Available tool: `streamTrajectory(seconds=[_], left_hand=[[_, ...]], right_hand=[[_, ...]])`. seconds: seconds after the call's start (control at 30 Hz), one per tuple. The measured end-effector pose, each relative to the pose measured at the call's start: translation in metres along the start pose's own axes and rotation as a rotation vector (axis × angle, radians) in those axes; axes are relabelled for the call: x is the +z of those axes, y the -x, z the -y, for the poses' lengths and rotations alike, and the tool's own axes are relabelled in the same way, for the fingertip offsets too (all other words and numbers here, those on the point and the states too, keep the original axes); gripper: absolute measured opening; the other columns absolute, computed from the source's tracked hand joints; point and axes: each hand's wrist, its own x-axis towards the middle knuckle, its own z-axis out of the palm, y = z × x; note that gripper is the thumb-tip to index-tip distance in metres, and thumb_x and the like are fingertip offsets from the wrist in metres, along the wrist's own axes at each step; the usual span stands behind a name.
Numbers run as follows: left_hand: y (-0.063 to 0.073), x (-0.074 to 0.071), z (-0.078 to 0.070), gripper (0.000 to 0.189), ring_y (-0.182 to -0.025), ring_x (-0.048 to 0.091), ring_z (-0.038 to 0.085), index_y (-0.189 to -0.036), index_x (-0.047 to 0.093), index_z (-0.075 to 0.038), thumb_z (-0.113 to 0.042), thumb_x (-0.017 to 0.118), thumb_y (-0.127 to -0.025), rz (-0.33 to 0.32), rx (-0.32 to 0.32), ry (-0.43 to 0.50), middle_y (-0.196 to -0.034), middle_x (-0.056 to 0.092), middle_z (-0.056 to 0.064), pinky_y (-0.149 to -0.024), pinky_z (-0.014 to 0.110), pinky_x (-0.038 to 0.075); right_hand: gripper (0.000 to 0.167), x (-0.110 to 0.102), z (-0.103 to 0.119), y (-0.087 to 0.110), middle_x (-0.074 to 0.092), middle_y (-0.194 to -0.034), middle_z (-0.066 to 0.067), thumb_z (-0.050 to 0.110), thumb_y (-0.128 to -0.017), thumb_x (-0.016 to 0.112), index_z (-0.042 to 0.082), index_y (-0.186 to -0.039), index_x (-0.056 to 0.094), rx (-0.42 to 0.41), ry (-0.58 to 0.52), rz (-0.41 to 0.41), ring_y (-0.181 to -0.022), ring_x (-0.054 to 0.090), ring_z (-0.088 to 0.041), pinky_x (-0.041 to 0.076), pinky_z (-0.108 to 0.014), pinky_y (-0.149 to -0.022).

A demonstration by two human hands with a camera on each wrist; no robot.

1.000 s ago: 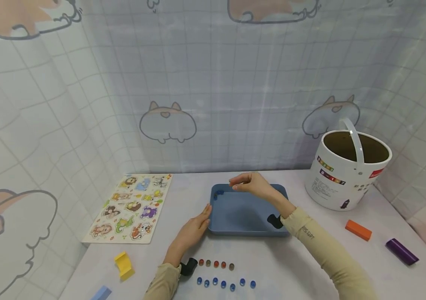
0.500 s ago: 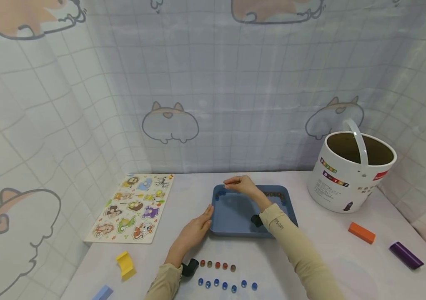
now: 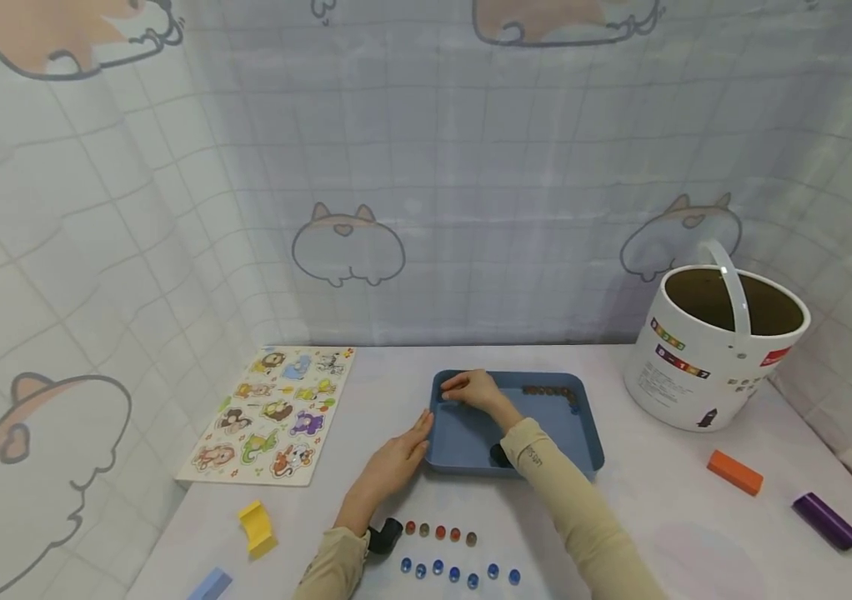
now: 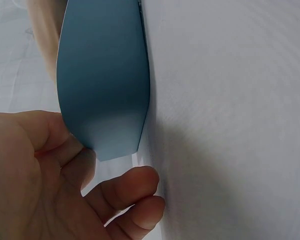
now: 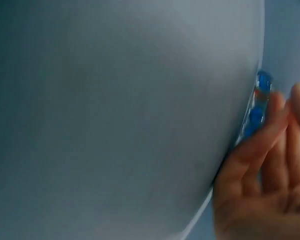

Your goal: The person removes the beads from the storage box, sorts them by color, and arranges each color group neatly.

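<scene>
A shallow blue-grey tray [image 3: 482,465] lies on the white table. At its left wall rests my left hand [image 3: 396,460], its fingers against the outside. The left wrist view shows this left hand [image 4: 50,175] touching the tray's end [image 4: 104,80] with loosely bent fingers. My right hand [image 3: 474,390] is down at the tray's far left corner, fingertips drawn together. In the right wrist view, the right hand [image 5: 262,175] is beside blue glass beads [image 5: 256,115] lined along the tray wall. I cannot tell whether a bead is between its fingertips.
Reddish and greenish beads [image 3: 440,532] and blue beads [image 3: 454,575] form two rows before the tray. More beads [image 3: 546,390] line its far right corner. Around stand an animal puzzle board [image 3: 268,417], a white bucket [image 3: 696,367], and yellow [image 3: 257,529], orange [image 3: 735,472] and purple blocks [image 3: 827,521].
My right hand has moved left and down into the tray's far left corner, uncovering the beads at the far right. My left hand stays at the tray's left wall.
</scene>
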Motion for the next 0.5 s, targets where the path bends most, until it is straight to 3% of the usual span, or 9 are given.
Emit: streamTrajectory(seconds=[0.23, 0.33, 0.5], left_hand=[[0.0, 0.001, -0.002, 0.05, -0.142, 0.037, 0.027, -0.151, 0.032, -0.006, -0.017, 0.043, -0.104, -0.015, 0.013, -0.003, -0.158, 0.028, 0.008, -0.112, 0.048, 0.037], [0.001, 0.002, -0.002, 0.049, -0.141, 0.038, 0.028, -0.15, 0.032, -0.005, -0.016, 0.043, -0.104, -0.016, 0.019, -0.006, -0.158, 0.029, 0.008, -0.112, 0.048, 0.038], [0.001, 0.001, 0.0, 0.05, -0.142, 0.038, 0.028, -0.15, 0.032, -0.005, -0.017, 0.043, -0.103, -0.022, 0.019, -0.01, -0.158, 0.029, 0.008, -0.112, 0.048, 0.038]], right_hand=[[0.02, 0.014, 0.007, 0.0, 0.077, -0.089, -0.006, 0.015, -0.074, 0.084, 0.009, -0.092, 0.078, -0.021, 0.136, -0.146, -0.084, 0.07, -0.02, 0.057, -0.032, -0.078], [0.018, 0.017, 0.009, 0.001, 0.077, -0.088, -0.005, 0.016, -0.074, 0.084, 0.01, -0.09, 0.079, -0.032, 0.164, -0.162, -0.083, 0.07, -0.02, 0.057, -0.033, -0.079], [0.016, 0.017, 0.009, 0.0, 0.076, -0.086, -0.005, 0.017, -0.077, 0.082, 0.01, -0.091, 0.079, -0.062, 0.167, -0.145, -0.076, 0.068, -0.016, 0.055, -0.027, -0.067]])
